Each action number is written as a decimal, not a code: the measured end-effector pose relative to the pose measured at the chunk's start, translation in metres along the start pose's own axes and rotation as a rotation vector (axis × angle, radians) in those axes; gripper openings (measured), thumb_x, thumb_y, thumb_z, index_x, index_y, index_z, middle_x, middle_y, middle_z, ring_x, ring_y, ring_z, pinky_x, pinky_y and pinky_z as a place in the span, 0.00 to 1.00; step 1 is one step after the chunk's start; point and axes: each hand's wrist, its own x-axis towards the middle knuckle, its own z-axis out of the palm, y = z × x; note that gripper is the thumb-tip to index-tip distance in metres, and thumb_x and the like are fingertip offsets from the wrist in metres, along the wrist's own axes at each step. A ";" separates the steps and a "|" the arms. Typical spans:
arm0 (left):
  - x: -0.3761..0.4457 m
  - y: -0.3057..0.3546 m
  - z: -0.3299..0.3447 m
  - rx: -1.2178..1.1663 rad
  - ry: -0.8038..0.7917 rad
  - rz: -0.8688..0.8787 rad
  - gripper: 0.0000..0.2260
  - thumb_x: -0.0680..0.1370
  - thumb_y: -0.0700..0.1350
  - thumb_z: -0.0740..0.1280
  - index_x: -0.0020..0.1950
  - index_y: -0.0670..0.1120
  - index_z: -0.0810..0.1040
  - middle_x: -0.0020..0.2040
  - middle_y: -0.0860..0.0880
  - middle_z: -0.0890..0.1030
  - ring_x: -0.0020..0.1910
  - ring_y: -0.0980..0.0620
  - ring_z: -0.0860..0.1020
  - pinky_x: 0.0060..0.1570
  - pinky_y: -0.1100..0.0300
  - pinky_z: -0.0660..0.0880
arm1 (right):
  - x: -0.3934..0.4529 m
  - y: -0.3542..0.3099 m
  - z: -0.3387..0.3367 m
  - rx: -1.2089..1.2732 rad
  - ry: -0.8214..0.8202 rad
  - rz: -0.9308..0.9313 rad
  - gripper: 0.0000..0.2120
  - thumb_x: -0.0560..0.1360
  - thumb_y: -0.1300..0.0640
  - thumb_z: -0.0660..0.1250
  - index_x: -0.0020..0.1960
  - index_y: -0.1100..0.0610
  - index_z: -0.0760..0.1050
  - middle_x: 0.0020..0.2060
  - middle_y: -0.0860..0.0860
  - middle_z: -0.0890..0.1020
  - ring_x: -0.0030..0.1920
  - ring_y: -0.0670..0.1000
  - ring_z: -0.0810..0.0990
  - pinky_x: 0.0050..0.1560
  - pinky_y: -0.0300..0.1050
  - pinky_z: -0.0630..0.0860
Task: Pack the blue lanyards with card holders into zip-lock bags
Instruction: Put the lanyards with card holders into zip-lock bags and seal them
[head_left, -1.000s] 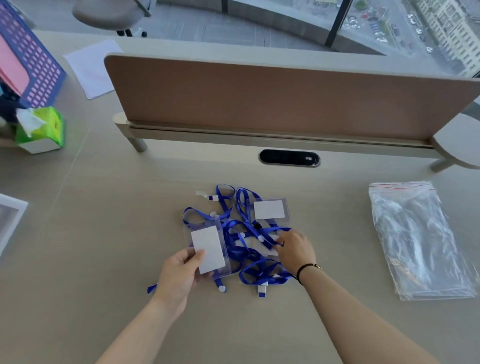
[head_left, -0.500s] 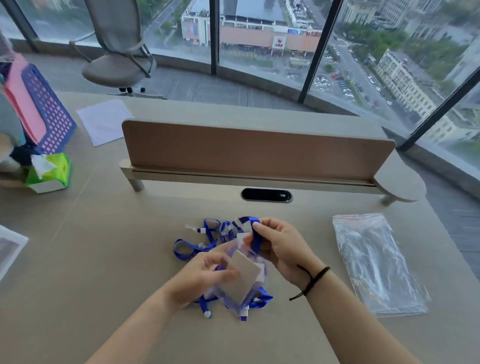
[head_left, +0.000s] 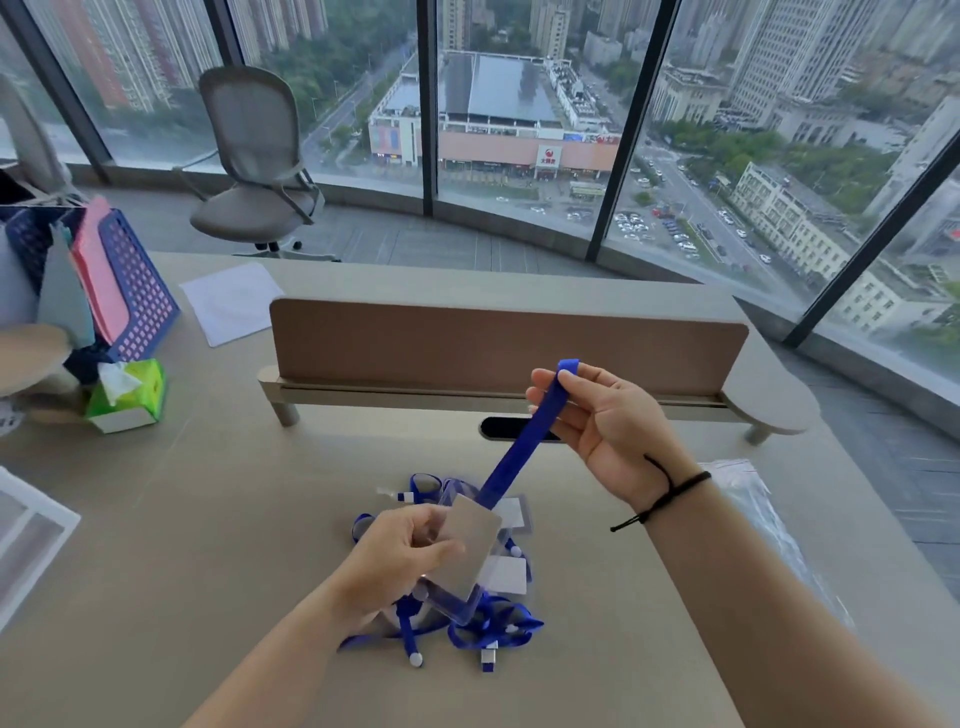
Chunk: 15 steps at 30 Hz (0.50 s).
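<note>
My left hand (head_left: 402, 553) pinches a clear card holder (head_left: 465, 553) with a white card inside, lifted above the desk. Its blue lanyard strap (head_left: 511, 457) runs taut up and to the right. My right hand (head_left: 605, 426) pinches the strap's folded top end between thumb and fingers, raised in front of the divider. Under both hands a tangled pile of blue lanyards (head_left: 488, 631) with more card holders lies on the desk. The clear zip-lock bags (head_left: 763, 514) lie flat to the right, partly hidden by my right forearm.
A brown divider panel (head_left: 467, 343) stands across the desk, with a cable slot (head_left: 491, 428) in front of it. At the left are a green tissue pack (head_left: 132, 395), a blue mesh file rack (head_left: 130, 291) and a white tray (head_left: 31, 535). An office chair (head_left: 254, 166) stands by the windows.
Both hands lifted one card holder out of the pile. My right hand rose up and right, pulling the strap straight. The camera tilted up toward the windows.
</note>
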 end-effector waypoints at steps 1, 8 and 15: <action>0.001 -0.001 0.001 0.044 0.019 -0.026 0.09 0.79 0.40 0.69 0.58 0.47 0.82 0.47 0.49 0.87 0.44 0.50 0.85 0.38 0.55 0.82 | 0.001 -0.002 0.002 -0.030 0.000 -0.018 0.09 0.81 0.64 0.61 0.60 0.63 0.75 0.49 0.58 0.87 0.49 0.58 0.86 0.43 0.48 0.83; 0.010 0.004 0.010 -0.615 0.198 -0.261 0.09 0.83 0.39 0.62 0.61 0.39 0.77 0.55 0.36 0.84 0.49 0.37 0.82 0.44 0.46 0.82 | -0.031 0.018 0.019 -0.411 -0.205 -0.277 0.06 0.75 0.66 0.70 0.48 0.58 0.84 0.47 0.55 0.86 0.48 0.51 0.83 0.52 0.45 0.79; 0.016 0.020 -0.006 -1.041 0.171 -0.303 0.18 0.85 0.43 0.55 0.67 0.35 0.76 0.63 0.34 0.80 0.62 0.35 0.79 0.66 0.42 0.73 | -0.067 0.119 -0.025 -0.761 -0.488 0.148 0.10 0.72 0.61 0.73 0.36 0.50 0.77 0.32 0.51 0.79 0.33 0.48 0.76 0.37 0.41 0.74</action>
